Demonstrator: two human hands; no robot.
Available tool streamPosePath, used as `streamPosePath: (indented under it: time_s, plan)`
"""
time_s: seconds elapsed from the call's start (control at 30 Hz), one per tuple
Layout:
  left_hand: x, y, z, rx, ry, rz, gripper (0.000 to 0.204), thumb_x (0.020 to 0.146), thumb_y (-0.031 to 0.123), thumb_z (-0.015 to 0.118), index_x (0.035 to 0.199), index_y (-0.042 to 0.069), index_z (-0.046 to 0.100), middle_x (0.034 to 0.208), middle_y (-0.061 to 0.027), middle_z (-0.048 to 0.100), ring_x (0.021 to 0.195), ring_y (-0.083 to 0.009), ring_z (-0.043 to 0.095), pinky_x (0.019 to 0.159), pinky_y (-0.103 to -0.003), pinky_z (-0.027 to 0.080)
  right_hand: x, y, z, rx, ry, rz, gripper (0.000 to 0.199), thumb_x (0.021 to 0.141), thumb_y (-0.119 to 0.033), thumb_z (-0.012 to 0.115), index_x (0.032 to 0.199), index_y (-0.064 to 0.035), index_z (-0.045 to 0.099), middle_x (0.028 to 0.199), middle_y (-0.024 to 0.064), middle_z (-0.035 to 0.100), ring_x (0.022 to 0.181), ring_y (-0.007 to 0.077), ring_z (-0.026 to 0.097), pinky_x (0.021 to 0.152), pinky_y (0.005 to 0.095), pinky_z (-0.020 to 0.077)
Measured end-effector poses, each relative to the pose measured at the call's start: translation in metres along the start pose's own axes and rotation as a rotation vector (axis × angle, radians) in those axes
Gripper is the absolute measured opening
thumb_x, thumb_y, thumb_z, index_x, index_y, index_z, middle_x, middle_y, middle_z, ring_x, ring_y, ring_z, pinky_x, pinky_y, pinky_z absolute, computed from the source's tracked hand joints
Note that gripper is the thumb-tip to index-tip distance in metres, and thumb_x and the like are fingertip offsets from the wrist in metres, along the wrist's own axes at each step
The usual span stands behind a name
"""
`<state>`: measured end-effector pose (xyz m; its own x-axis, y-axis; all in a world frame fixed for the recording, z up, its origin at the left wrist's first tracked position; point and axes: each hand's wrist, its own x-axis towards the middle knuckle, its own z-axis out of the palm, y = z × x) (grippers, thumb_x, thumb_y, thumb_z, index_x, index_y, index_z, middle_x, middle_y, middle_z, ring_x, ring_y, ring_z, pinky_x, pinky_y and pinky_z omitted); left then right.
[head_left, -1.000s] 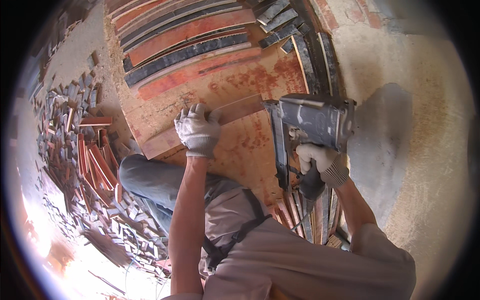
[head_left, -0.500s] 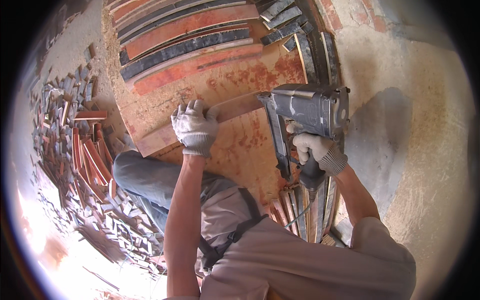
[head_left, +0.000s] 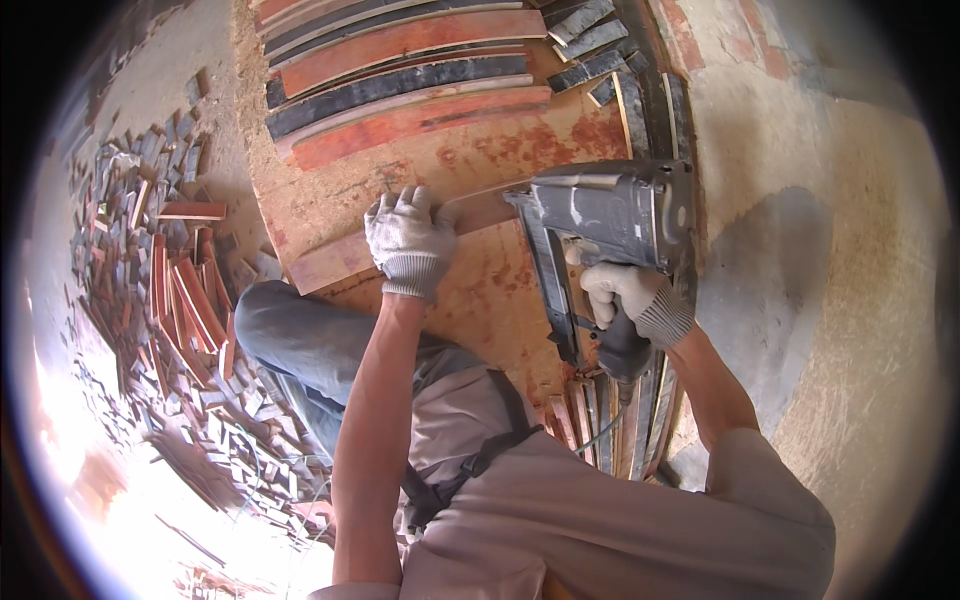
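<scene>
My left hand (head_left: 411,240), in a pale grey knit glove, is closed over a long, thin wooden strip (head_left: 335,262) and bears down on it. The strip lies slantwise across a wooden board (head_left: 500,300) stained reddish. In my gloved right hand (head_left: 632,298) is the grip of a dark grey nail gun (head_left: 605,212), fingers wrapped around it. The tool's nose is by the strip's right end; whether it touches the wood I cannot tell. A thin air hose runs from the handle's lower end.
Red and black wooden strips (head_left: 410,122) lie in rows on the board's far part. Short black offcuts (head_left: 590,68) are at the far right. More strips (head_left: 632,440) stand beside my right side. Scrap pieces (head_left: 185,290) cover the floor at left. My bent knee (head_left: 285,325) borders the board.
The picture has shifted, so the board appears farther right and higher. Relative to the board, the nail gun has moved a little left and nearer me. My left hand stays on the strip.
</scene>
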<state>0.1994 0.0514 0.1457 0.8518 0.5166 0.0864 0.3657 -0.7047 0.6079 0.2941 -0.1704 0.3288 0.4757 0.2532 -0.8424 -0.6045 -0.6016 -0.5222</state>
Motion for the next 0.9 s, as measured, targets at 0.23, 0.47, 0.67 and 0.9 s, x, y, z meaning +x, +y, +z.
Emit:
streamPosePath:
  time_s: [0.23, 0.47, 0.67, 0.9]
  plan:
    - [-0.002, 0.0, -0.001, 0.006, 0.016, 0.041, 0.022, 0.085, 0.03, 0.078, 0.085, 0.011, 0.066, 0.087, -0.0082, 0.068, 0.092, -0.0348, 0.064, 0.088, -0.049, 0.045, 0.005, 0.011, 0.003, -0.189, -0.098, -0.064, 0.015, 0.095, -0.016, 0.06, 0.088, -0.0043, 0.067, 0.058, 0.0021, 0.056, 0.055, 0.0122, 0.056, 0.059, 0.0279, 0.0465]
    - [-0.001, -0.005, 0.003, -0.038, 0.029, 0.035, 0.019, 0.088, 0.026, 0.074, 0.085, 0.01, 0.065, 0.09, -0.0092, 0.069, 0.091, -0.0344, 0.064, 0.085, -0.049, 0.046, 0.012, 0.012, 0.016, -0.069, -0.094, -0.089, 0.025, 0.092, -0.015, 0.061, 0.113, -0.0024, 0.066, 0.056, 0.0045, 0.056, 0.052, 0.0136, 0.055, 0.056, 0.0275, 0.0447]
    - [-0.013, -0.029, -0.021, 0.039, 0.173, 0.087, 0.03, 0.09, 0.033, 0.072, 0.11, 0.01, 0.07, 0.114, -0.0164, 0.067, 0.113, -0.0389, 0.06, 0.106, -0.054, 0.041, 0.015, 0.032, 0.014, -0.052, -0.082, -0.094, 0.037, 0.095, -0.025, 0.061, 0.12, 0.0018, 0.063, 0.061, 0.0064, 0.058, 0.047, 0.0164, 0.054, 0.052, 0.0302, 0.0444]
    - [-0.041, -0.111, -0.08, 0.546, -0.125, -0.771, 0.072, 0.098, 0.065, 0.047, 0.106, -0.001, 0.076, 0.114, -0.0276, 0.071, 0.12, -0.0458, 0.058, 0.113, -0.059, 0.035, 0.026, 0.066, 0.01, 0.281, -0.125, -0.228, 0.046, 0.099, -0.026, 0.057, 0.126, 0.0115, 0.061, 0.063, 0.0116, 0.06, 0.047, 0.0199, 0.055, 0.05, 0.0318, 0.0445]
